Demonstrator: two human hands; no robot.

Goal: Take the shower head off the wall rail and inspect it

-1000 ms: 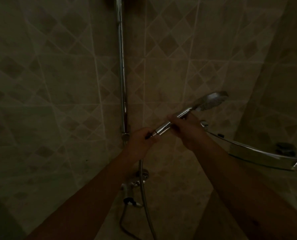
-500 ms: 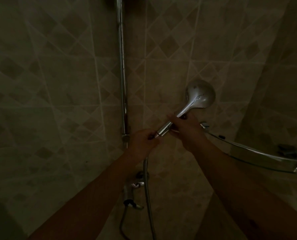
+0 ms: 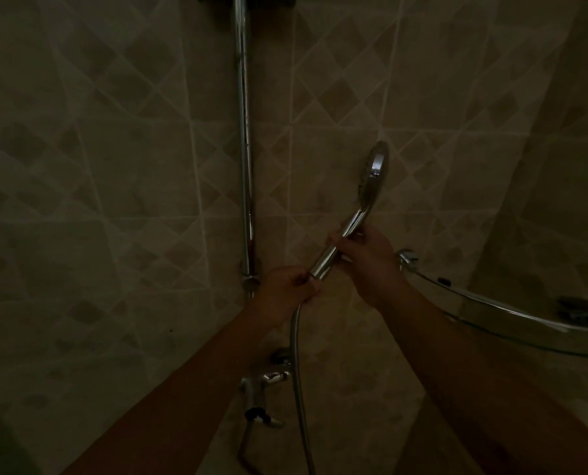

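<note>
While both hands grip, shower head (image 3: 371, 176) turned edge-on, upright

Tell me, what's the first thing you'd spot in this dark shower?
The shiny shower head, right of the middle, catches the light. The right hand grips its handle and the left hand grips the joint where the hose hangs down. A chrome rail runs up the tiled wall behind.
</note>
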